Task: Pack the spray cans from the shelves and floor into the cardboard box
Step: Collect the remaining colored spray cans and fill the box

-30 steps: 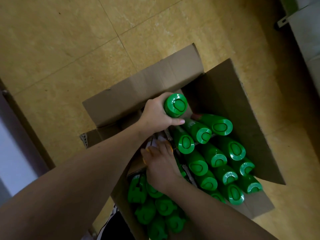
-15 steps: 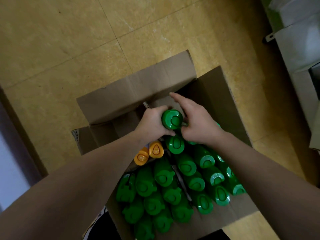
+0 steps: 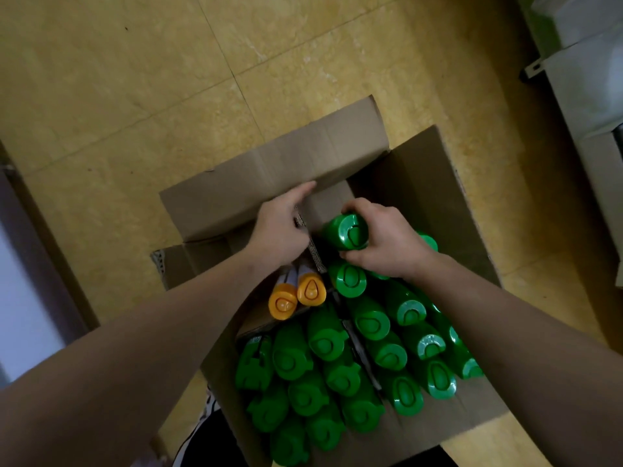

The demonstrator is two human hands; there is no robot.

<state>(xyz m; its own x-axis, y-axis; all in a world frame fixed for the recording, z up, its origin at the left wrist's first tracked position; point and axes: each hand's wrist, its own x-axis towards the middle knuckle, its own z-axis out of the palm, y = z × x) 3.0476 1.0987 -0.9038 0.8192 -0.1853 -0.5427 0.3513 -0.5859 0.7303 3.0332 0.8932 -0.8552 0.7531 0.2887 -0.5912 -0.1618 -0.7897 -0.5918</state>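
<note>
Grip: the right hand (image 3: 387,242) is curled round the top end of a green-capped spray can (image 3: 347,230), with fingers over the far side of the cap and the thumb under its near edge.
Held can: it is inside the cardboard box (image 3: 269,176) near the far wall, cap towards the camera and tilted. Its body is hidden, so I cannot tell whether its base is seated.
Left of the grip: the left hand (image 3: 281,227) holds nothing. Its fingers reach out along the far flap, and I cannot tell whether they press it back.
Nearer than the grip: packed green-capped cans (image 3: 372,326) stand in rows, cap against cap, the closest one just beside the right hand's thumb.
Nearer and left of the grip: two orange-capped cans (image 3: 296,296) stand side by side, touching.
Beyond the grip: a strip of bare box wall shows, which looks like the open slot.
Around the box: yellow tiled floor (image 3: 135,79).
Step, as I judge it: lowering this can into the last gap of the far row.
Handling: probably a stiff, smooth metal cylinder with some weight if full. It will not give, but it could slide through a loose hold.
Where to hold: the plastic cap may pull off, so the shoulder or body just under it seems safer. Fingers should also stay off the recessed button.
Risk: forcing it in crooked could jam it against its neighbours.
</note>
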